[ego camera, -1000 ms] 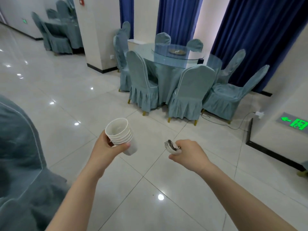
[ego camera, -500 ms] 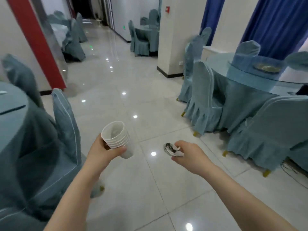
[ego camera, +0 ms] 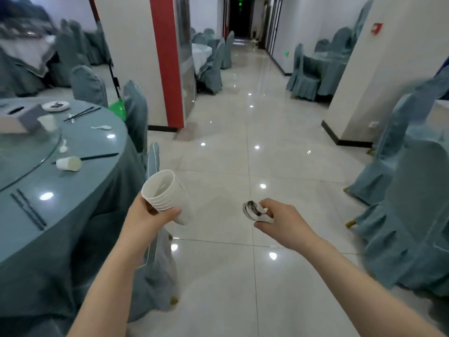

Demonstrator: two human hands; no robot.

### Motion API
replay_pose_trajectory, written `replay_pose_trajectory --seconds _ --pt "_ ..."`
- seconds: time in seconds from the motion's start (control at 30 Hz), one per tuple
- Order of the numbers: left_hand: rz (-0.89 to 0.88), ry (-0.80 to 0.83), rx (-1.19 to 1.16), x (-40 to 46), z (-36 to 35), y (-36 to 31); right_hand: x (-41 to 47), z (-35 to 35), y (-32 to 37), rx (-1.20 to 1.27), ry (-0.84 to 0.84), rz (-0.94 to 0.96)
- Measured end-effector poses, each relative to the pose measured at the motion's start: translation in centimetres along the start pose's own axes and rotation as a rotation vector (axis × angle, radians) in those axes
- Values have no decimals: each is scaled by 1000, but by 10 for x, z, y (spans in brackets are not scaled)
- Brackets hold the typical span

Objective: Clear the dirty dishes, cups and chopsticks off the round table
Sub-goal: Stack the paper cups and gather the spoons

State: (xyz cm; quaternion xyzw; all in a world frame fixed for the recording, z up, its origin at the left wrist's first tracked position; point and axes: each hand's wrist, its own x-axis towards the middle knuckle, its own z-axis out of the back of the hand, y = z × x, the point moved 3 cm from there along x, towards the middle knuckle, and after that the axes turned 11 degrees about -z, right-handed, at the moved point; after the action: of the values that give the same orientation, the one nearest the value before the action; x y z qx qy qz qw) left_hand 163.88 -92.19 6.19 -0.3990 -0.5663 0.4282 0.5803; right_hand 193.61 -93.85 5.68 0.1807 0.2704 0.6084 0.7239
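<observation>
Tabletop [ego camera: 80, 190] at far left, round and covered in blue-grey cloth, carries a tissue box [ego camera: 18, 119], a soiled plate [ego camera: 55, 106], an upright cup [ego camera: 49, 122], two white spoons [ego camera: 102, 127], a cup lying on its side [ego camera: 68, 163] and three sets of black chopsticks [ego camera: 28, 208]. Covered chair [ego camera: 155, 239] stands against the tabletop's edge. Left hand [ego camera: 148, 220], out over the floor beside that chair, has its fingers curled round a tilted stack of white cups [ego camera: 167, 197]. Right hand [ego camera: 283, 218], well apart from it above the tiled floor [ego camera: 230, 154], pinches a small stack of stained dishes [ego camera: 255, 210] between thumb and fingers. More covered chairs [ego camera: 413, 215] stand at right.
</observation>
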Motion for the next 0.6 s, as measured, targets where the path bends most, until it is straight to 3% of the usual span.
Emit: replay_pose_trajectory --seconds 0.43,0.6 --pt "-75 -218 9 199 11 37 272 13 82 30 144 209" --pt "-82 -587 96 263 26 65 392 -2 129 -28 269 366"
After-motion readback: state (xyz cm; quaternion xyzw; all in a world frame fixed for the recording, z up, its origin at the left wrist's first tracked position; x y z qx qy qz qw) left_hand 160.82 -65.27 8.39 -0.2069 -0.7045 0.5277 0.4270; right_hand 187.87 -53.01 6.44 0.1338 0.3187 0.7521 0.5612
